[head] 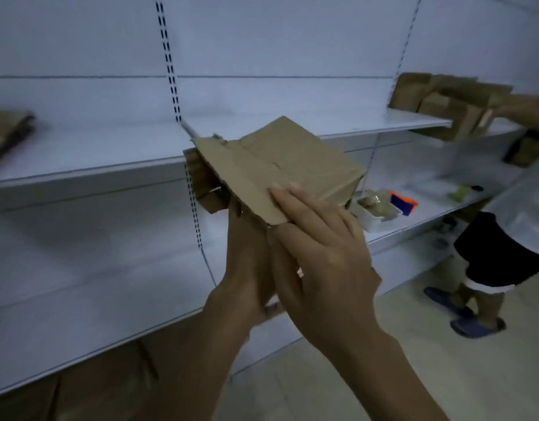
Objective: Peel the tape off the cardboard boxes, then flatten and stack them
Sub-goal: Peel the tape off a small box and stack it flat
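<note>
Cardboard box [280, 165] mid-air before shelf [80, 153]. Right hand [319, 250] at box's 5 o'clock, fingers straight, flat on top face. Left hand [247, 256] beneath box, fingers hidden: grip cannot tell.

A small brown cardboard box [280, 165], partly collapsed and tilted, torn flaps hanging at its 8 o'clock edge, is held up at centre, while more boxes [438, 98] crowd the shelf [368, 123] at 2 o'clock and flattened cardboard [7, 132] lies at 9 o'clock.

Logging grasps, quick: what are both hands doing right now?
Left hand: under the cardboard box, fingers hidden; cannot tell.
Right hand: open, straight fingers pressing the box.
</note>
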A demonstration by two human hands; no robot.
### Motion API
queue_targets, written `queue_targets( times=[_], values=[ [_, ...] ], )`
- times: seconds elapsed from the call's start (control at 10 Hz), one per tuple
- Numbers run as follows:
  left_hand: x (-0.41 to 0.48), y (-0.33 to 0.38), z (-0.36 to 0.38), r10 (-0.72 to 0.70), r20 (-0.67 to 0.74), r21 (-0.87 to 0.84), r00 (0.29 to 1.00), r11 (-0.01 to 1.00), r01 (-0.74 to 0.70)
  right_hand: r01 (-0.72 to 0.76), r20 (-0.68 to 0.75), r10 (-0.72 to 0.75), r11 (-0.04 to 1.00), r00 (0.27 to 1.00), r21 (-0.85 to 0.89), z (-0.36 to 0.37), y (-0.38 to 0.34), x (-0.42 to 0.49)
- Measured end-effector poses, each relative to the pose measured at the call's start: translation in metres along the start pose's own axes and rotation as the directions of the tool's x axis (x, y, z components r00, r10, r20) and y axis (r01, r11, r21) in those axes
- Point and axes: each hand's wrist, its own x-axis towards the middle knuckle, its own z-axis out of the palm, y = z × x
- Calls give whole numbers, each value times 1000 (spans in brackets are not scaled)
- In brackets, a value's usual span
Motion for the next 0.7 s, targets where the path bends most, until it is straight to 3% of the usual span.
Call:
queue_targets(
  times=[0.1,0.2,0.3,0.4,0.5,0.6,0.7],
  values=[
    [48,-5,-9,243,-36,230,969,946,-229,111,10,-114,977,993,180,2,51,42],
    [81,17,-17,292,50,351,955,890,-290,126,-56,-115,962,992,241,18,90,69],
    [134,20,-38,129,165,375,978,909,-183,-16,33,9,973,999,229,39,141,98],
    [192,7,-55,51,235,291,971,949,-121,-63,161,31,978,987,200,63,192,126],
    [255,-13,-62,65,223,224,973,968,-116,-4,311,-18,998,950,69,82,232,156],
    [314,-38,-66,100,158,436,982,885,-161,145,517,-52,979,855,-141,104,269,182],
    [348,-62,-66,157,93,566,983,804,-182,187,537,-41,958,843,-219,125,297,206]
  ],
)
